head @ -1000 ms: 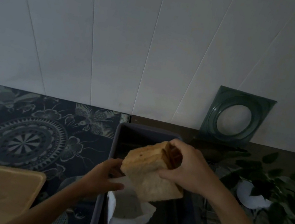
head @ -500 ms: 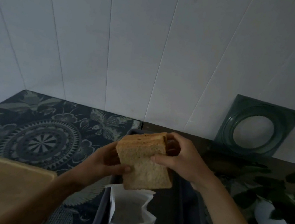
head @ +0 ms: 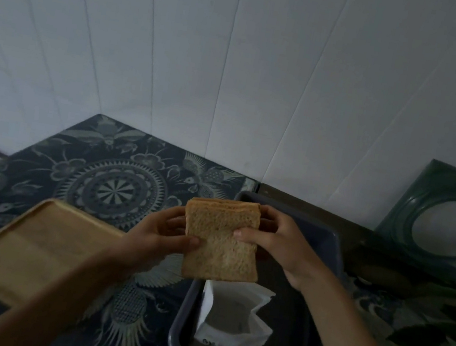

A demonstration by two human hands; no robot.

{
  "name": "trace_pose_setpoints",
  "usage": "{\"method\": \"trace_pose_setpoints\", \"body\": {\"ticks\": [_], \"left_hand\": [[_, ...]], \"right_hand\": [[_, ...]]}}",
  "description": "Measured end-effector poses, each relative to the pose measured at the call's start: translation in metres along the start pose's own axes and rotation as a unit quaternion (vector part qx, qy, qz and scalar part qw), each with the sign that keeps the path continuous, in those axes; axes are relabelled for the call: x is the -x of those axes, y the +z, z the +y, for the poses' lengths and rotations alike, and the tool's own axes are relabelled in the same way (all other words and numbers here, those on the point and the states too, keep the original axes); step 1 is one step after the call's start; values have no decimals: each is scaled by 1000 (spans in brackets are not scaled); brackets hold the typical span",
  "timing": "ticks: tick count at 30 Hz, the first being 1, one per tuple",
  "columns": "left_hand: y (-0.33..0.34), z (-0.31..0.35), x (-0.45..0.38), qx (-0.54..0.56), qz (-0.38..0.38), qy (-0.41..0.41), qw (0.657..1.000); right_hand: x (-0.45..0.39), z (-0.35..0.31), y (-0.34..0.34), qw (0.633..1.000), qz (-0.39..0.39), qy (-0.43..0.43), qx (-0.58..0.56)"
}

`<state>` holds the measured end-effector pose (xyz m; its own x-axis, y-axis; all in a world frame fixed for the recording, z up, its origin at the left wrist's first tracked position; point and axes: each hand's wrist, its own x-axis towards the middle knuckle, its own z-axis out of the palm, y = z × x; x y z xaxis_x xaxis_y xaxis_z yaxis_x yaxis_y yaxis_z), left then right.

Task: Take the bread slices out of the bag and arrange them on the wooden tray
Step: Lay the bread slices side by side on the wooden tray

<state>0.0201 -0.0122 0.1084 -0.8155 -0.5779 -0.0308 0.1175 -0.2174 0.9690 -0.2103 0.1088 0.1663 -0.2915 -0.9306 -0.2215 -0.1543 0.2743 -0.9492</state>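
Observation:
A stack of brown bread slices (head: 220,238) stands upright in the air between both hands, above the left edge of a dark tub. My left hand (head: 159,234) grips its left side, thumb on the front slice. My right hand (head: 278,241) grips the right side, fingers wrapped behind the stack. Below the bread, the white bag (head: 232,321) stands open inside the tub and looks empty. The wooden tray (head: 27,248) lies bare at the lower left, partly hidden by my left forearm.
The dark grey plastic tub (head: 327,240) holds the bag. A dark patterned cloth (head: 115,190) covers the table under the tray. A green square frame (head: 450,225) leans on the white wall at right. Plant leaves (head: 431,339) lie at lower right.
The bread stack has turned upright and shifted left toward the tray. My left hand has closed on its left side. The view has swung left, showing more of the tray.

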Motion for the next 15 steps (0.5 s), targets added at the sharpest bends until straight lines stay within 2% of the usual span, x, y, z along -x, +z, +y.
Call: {"method": "trace_pose_setpoints", "body": {"ticks": [15], "left_hand": [[-141,20,44,-19,-28,-54,998]], "right_hand": [[-38,-13,132,998,5,41,-44]]}}
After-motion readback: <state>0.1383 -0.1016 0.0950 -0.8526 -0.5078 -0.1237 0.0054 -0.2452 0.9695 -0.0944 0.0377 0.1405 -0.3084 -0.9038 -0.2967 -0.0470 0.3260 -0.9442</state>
